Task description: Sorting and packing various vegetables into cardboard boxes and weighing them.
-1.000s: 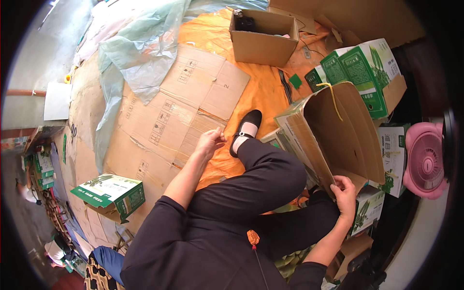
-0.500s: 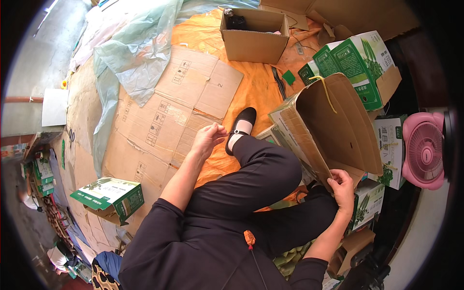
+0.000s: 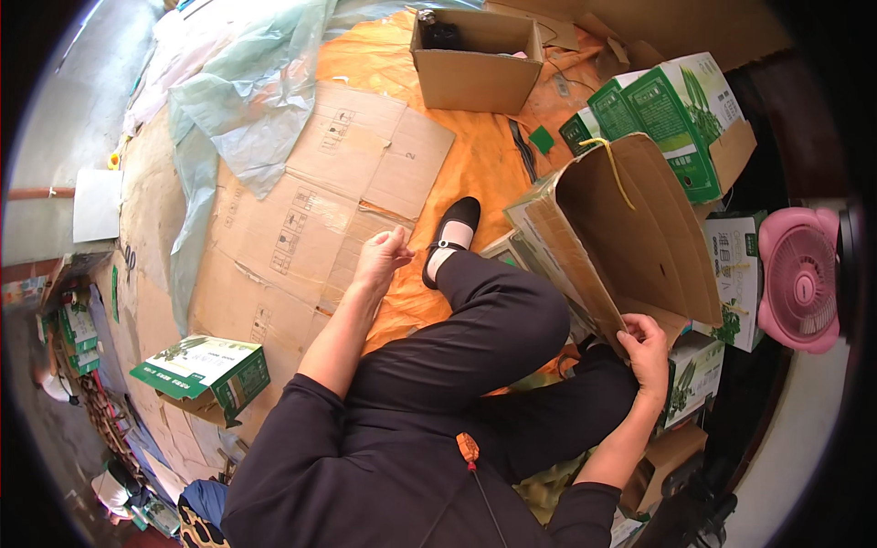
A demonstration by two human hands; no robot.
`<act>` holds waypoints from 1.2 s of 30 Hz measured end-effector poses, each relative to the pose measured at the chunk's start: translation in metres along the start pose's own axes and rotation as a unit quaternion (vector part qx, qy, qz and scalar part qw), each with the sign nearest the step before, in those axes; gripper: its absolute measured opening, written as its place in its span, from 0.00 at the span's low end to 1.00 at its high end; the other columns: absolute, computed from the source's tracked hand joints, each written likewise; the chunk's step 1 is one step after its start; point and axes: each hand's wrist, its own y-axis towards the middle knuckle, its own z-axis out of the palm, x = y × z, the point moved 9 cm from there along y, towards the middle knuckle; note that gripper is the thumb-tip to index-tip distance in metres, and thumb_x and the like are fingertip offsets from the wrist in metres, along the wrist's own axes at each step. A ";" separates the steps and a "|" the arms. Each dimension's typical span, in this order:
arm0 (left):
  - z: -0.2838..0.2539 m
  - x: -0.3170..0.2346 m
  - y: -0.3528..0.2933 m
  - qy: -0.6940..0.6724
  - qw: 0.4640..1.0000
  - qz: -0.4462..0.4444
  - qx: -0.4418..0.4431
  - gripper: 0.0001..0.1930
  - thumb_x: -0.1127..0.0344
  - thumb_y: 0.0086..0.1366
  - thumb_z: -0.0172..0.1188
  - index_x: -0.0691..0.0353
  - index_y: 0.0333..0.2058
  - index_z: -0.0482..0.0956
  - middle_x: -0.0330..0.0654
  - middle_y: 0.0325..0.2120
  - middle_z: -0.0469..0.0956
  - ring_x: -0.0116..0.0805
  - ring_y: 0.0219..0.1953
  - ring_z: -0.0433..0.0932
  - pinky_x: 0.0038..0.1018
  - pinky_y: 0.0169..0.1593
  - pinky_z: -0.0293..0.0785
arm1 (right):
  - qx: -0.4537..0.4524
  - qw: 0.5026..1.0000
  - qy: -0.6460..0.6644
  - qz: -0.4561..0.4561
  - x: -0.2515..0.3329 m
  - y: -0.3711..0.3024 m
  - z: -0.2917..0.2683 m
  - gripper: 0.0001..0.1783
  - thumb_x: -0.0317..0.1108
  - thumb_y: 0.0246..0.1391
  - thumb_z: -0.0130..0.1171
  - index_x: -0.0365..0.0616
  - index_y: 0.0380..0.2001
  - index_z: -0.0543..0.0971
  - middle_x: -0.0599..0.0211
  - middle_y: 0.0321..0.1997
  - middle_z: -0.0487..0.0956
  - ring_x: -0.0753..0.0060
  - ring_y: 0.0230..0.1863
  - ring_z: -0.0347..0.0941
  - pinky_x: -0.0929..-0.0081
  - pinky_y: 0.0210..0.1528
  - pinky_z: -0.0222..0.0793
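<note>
The open carton [image 3: 671, 224] is standing on the person's right, just beyond the knees, its brown interior facing up and toward the body. The right hand [image 3: 647, 356] is pinching the near lower corner of its rim between thumb and fingers. For steadying it well, a light, flat pinch is probably serving best, since the thin wall is likely to be creasing under hard fingertips; the yellow cord [image 3: 618, 169] is hanging into the mouth and is best being kept free of the fingers.

Pose: right forearm is angling up from the lower edge, wrist slightly bent. The left hand [image 3: 379, 260] is hovering apart from the carton, near the black shoe [image 3: 459, 215], fingers curling loosely inward; whether they are pinching anything small, the observer cannot tell.
</note>
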 end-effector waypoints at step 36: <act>0.281 -0.148 -0.168 0.398 0.801 0.414 0.170 0.16 0.73 0.63 0.51 0.62 0.51 0.72 0.41 0.51 0.72 0.31 0.55 0.67 0.29 0.60 0.57 | -0.241 0.902 0.148 0.326 -0.378 -0.193 0.098 0.08 0.30 0.47 0.58 0.40 0.32 0.80 0.57 0.27 0.80 0.64 0.29 0.78 0.70 0.32 0.71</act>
